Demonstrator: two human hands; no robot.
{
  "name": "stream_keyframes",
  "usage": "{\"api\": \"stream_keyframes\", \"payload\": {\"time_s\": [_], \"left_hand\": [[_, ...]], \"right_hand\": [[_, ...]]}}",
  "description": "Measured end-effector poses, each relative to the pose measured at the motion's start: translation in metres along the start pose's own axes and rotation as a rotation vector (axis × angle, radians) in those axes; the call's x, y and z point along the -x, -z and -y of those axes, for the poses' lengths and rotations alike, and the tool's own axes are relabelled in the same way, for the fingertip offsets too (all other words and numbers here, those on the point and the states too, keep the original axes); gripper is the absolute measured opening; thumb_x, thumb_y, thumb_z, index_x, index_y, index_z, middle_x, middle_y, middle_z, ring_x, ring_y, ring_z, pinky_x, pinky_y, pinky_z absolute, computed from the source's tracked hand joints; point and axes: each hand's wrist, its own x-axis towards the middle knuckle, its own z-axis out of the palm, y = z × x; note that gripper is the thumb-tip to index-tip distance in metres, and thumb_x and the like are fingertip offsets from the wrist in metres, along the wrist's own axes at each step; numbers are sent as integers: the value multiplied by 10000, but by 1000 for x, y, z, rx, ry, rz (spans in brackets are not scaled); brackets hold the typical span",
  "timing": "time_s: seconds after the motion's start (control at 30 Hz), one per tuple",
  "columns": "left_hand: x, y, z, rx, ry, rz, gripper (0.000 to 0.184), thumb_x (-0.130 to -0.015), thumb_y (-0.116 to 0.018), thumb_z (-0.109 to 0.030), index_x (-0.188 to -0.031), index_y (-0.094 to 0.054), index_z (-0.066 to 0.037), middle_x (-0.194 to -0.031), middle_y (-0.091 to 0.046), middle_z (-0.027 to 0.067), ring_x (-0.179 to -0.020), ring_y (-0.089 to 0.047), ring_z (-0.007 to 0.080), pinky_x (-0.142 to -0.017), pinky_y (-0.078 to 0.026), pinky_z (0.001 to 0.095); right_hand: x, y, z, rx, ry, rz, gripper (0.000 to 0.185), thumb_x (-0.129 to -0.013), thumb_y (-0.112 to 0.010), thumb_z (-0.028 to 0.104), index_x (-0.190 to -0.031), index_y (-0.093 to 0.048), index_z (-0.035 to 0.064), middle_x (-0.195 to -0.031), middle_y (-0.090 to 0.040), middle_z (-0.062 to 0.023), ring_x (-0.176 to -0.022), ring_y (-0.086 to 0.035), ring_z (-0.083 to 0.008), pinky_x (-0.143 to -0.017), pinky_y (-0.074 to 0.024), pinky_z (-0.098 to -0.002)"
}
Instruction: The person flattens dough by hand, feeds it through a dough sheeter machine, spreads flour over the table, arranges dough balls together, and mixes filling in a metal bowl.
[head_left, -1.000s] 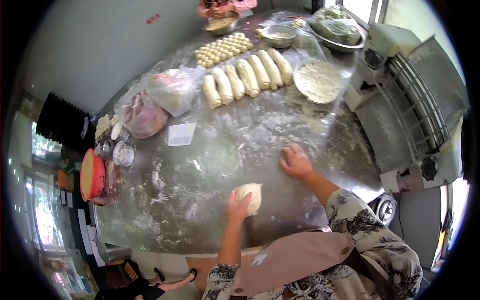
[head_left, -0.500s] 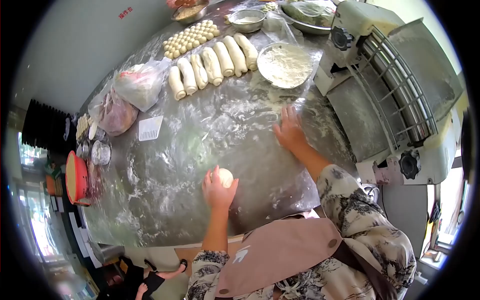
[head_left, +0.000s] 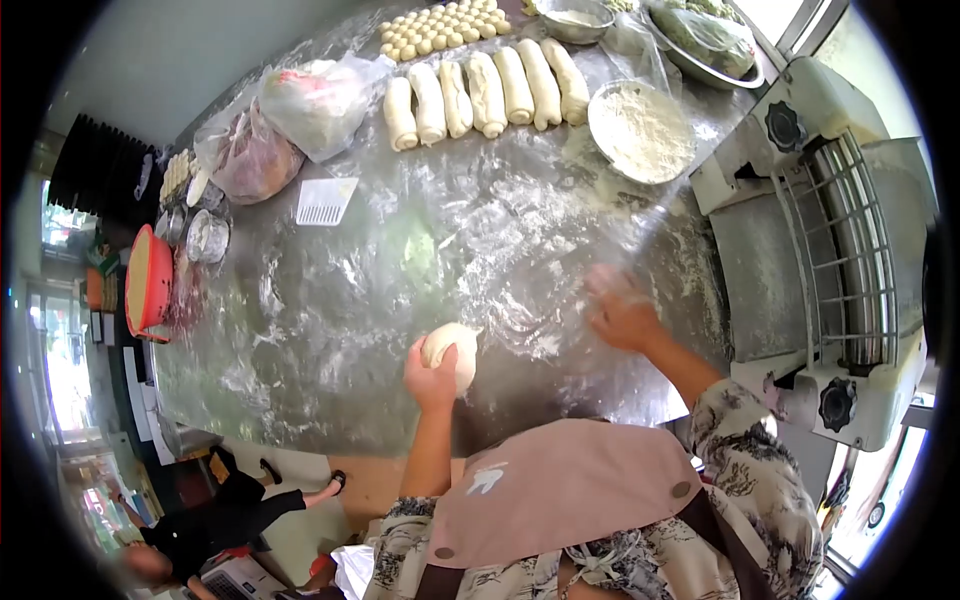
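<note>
Across a flour-dusted metal worktable (head_left: 390, 290), the left hand (head_left: 432, 376) is gripping dough (head_left: 459, 352) while the open right hand (head_left: 620, 308) is moving, blurred.

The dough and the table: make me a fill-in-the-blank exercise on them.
The dough is in the person's ____ hand.
Farther up the table lie ____ long rolls.
The basin at the table's left edge is ____.
In this view, the powder-filled bowl stands to the ____ of the rolls.

Missing words: left; seven; red; right
</note>
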Motion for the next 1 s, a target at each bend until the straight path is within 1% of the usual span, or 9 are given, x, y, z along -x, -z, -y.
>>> {"api": "stream_keyframes", "payload": {"time_s": [0.13,0.27,0.37,0.43,0.57,0.67,0.87,0.9,1.0], "left_hand": [[-18,8,-37,424,475,262,500,-740,-793,-142,-1188,-613,-13,-1104,-663,98,-949,-643,194,-835,-523,339],[-21,-11,-66,296,223,590,503,-768,-783,-192,-1216,-616,-36,-1114,-673,102,-944,-657,211,-840,-529,350],[-21,-42,-90,-27,-89,641,537,-765,-780,-250,-1247,-619,-80,-1178,-666,124,-1040,-646,273,-890,-513,379],[-7,-51,-102,-485,-496,497,607,-742,-755,-335,-1288,-595,-124,-1311,-573,121,-1248,-476,334,-1009,-395,461],[2,-54,-88,-554,-874,462,664,-722,-717,-389,-1315,-568,-132,-1410,-481,122,-1370,-345,369,-1091,-260,557],[-4,-68,-65,-345,-895,618,708,-700,-725,-364,-1341,-543,-123,-1412,-473,140,-1348,-372,360,-1095,-245,577],[-18,-95,-86,-666,-1078,637,793,-682,-679,-502,-1357,-514,-119,-1406,-471,157,-1322,-401,353,-1100,-226,603],[-25,-94,-99,-836,-1027,778,845,-746,-601,-554,-1453,-412,-130,-1495,-386,144,-1410,-287,335,-1128,-171,595],[-50,-114,-109,-787,-997,768,886,-727,-631,-554,-1468,-377,-141,-1514,-351,145,-1427,-247,335,-1128,-153,594]], "right_hand": [[-36,-17,-4,38,-383,-221,611,-966,-494,397,-1473,-366,80,-1551,-262,-221,-1449,-228,-376,-1174,-184,-496],[-70,-9,55,-452,-344,-327,568,-1022,-398,388,-1486,-337,65,-1572,-182,-241,-1452,-190,-408,-1175,-171,-502],[-87,16,103,-735,-230,-242,559,-1040,-351,386,-1493,-318,61,-1571,-181,-241,-1450,-182,-420,-1175,-172,-508],[-92,6,118,-703,-109,-229,558,-1022,-388,376,-1485,-333,69,-1557,-201,-257,-1429,-218,-444,-1166,-214,-496],[-80,-3,125,-494,88,-213,573,-964,-487,343,-1441,-381,43,-1512,-264,-284,-1395,-263,-478,-1142,-248,-542],[-63,-3,132,-459,28,-160,617,-905,-560,380,-1395,-433,27,-1480,-322,-275,-1370,-274,-516,-1138,-249,-562],[-72,-30,108,-500,-151,-351,589,-884,-577,321,-1354,-461,-16,-1433,-373,-272,-1344,-293,-533,-1132,-257,-563],[-81,-26,104,-522,-155,-379,563,-886,-568,305,-1332,-478,-26,-1404,-401,-276,-1333,-308,-534,-1128,-260,-566],[-110,-25,85,-475,-120,-442,538,-888,-561,304,-1314,-497,-18,-1376,-432,-275,-1308,-342,-531,-1126,-269,-558]]}}
